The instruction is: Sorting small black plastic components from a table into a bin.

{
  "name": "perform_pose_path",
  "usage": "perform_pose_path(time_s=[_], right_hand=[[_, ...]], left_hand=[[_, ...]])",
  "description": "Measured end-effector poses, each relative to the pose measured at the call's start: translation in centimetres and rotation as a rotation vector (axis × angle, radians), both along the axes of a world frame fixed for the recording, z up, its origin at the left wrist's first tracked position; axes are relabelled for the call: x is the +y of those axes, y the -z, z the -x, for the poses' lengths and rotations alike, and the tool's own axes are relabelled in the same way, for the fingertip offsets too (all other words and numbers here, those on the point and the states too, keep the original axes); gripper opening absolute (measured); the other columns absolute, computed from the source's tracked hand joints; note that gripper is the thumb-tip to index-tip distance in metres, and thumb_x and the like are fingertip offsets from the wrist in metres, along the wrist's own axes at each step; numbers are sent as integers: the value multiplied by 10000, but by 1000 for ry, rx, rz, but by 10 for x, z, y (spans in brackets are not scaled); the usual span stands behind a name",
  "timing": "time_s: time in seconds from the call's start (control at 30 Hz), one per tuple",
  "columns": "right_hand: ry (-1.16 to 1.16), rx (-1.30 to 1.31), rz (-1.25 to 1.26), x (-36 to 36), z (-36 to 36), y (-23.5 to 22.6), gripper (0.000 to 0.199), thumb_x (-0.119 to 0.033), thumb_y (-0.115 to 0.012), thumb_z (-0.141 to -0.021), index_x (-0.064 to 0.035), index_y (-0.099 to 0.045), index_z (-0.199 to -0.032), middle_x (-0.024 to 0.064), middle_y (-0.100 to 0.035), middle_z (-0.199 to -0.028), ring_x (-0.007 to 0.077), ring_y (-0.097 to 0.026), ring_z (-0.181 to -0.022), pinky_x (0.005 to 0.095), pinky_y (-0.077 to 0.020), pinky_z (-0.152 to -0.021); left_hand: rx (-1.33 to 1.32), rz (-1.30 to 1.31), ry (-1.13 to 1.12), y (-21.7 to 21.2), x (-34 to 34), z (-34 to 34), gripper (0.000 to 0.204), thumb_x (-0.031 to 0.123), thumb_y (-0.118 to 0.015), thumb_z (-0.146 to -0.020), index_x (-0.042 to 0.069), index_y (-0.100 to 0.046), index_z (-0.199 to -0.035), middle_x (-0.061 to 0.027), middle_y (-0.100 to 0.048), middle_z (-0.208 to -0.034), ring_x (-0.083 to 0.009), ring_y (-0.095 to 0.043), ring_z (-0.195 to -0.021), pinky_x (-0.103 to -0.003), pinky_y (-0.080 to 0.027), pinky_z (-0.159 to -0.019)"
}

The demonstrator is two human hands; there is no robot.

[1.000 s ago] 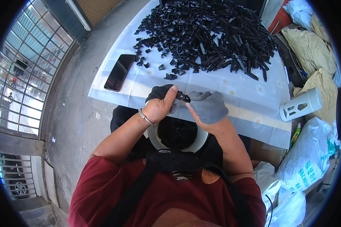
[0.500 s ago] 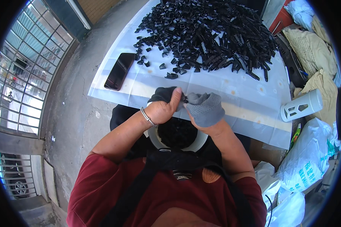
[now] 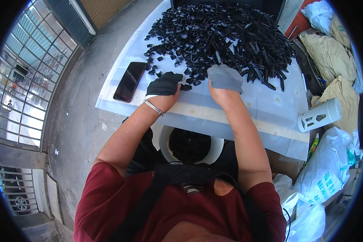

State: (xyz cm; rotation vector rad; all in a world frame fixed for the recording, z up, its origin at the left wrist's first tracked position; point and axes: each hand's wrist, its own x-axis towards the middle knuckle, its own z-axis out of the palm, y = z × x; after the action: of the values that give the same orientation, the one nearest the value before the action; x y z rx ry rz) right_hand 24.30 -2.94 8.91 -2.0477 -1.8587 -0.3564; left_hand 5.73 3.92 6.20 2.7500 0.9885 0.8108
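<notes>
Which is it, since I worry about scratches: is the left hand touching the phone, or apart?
Apart: the head view shows white tablecloth between the left hand and the phone.

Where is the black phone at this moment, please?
In the head view, the phone lies on the left of the table, beside the left hand.
</notes>
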Motion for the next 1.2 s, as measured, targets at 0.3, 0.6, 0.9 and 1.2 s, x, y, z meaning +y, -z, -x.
perform_pose_path(time_s=[0.3, 0.6, 0.9, 1.2], right_hand=[[-120, 49, 66, -21, -11, 19, 242, -279, -544, -800, -80, -611, -920, 145, -580, -981, 325, -527, -951, 423, -408, -835], [157, 39, -14, 11, -97, 10, 298, -330, -471, -834, -87, -551, -985, 138, -586, -959, 327, -548, -900, 412, -423, -780], [-96, 164, -159, -51, -62, 27, 260, -247, -555, -810, -42, -567, -970, 149, -586, -973, 326, -554, -866, 376, -433, -763], [-229, 184, -307, -107, 25, 9, 209, -138, -594, -775, -45, -577, -960, 106, -587, -844, 296, -548, -736, 374, -427, -655]], left_hand=[[151, 19, 51, 8, 1, 5, 178, 126, -533, -741, 65, -604, -892, -146, -598, -856, -298, -592, -759, -372, -478, -679], [-115, 171, -24, 0, -12, 8, 231, 174, -555, -728, 45, -611, -912, -156, -600, -888, -313, -583, -766, -372, -469, -727], [-155, 377, 7, -5, -36, 8, 248, 235, -569, -746, 22, -609, -865, -178, -614, -711, -335, -595, -671, -382, -480, -643], [-286, 989, 140, -12, -76, 2, 229, 223, -513, -845, 17, -613, -844, -21, -567, -606, -80, -523, -509, -229, -418, -453]])
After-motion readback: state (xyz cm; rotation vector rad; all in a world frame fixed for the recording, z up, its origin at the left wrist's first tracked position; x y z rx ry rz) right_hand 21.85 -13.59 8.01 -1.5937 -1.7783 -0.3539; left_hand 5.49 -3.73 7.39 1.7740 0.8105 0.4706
